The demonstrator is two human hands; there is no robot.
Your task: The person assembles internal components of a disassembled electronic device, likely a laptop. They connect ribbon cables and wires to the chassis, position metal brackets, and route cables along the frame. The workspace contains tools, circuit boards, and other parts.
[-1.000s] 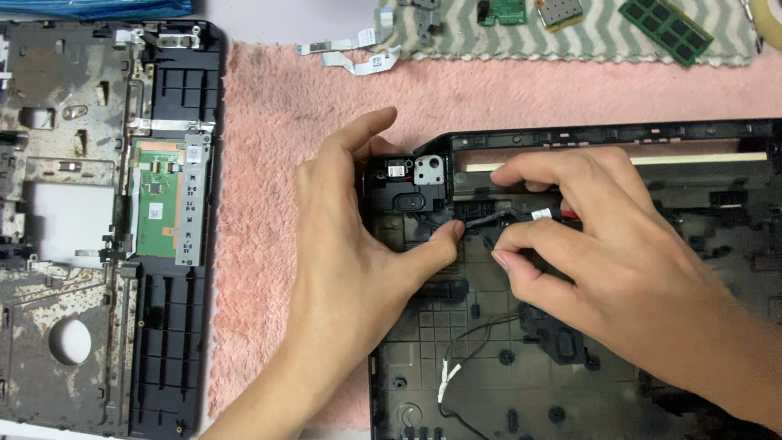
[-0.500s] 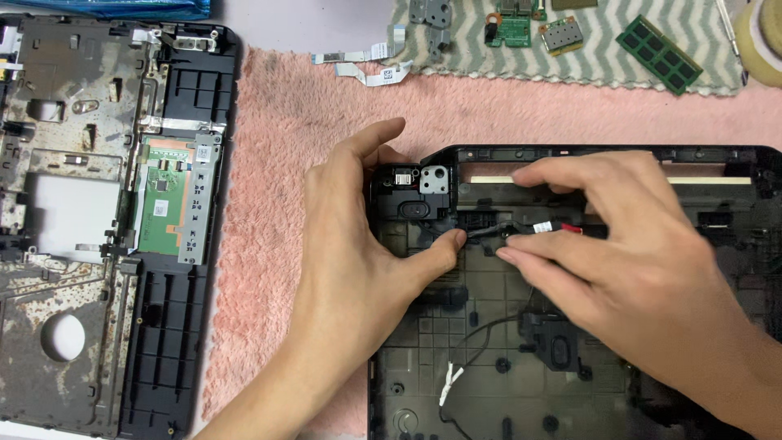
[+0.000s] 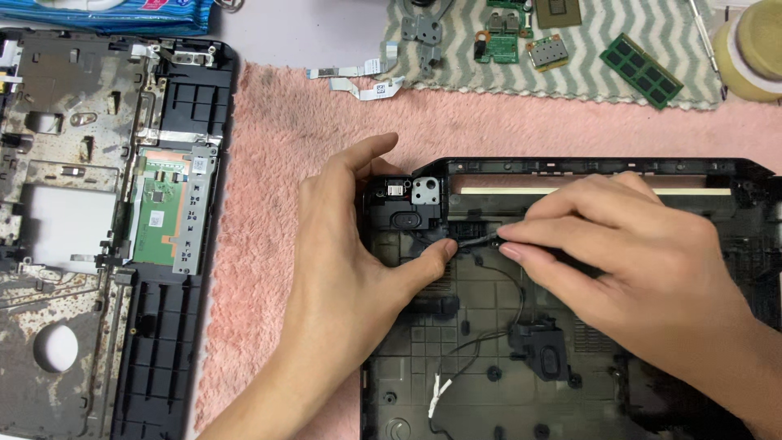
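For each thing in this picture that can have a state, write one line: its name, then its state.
Black laptop base shell: opened, stripped, lying flat on pink towel.
Black cable: pinched by right hand, one end at the shell's corner.
Left hand: bracing the shell's corner, thumb by the cable.
Small speaker: seated in shell, wired.
Palmrest frame: removed, underside up.
Memory stick: removed, lying loose.
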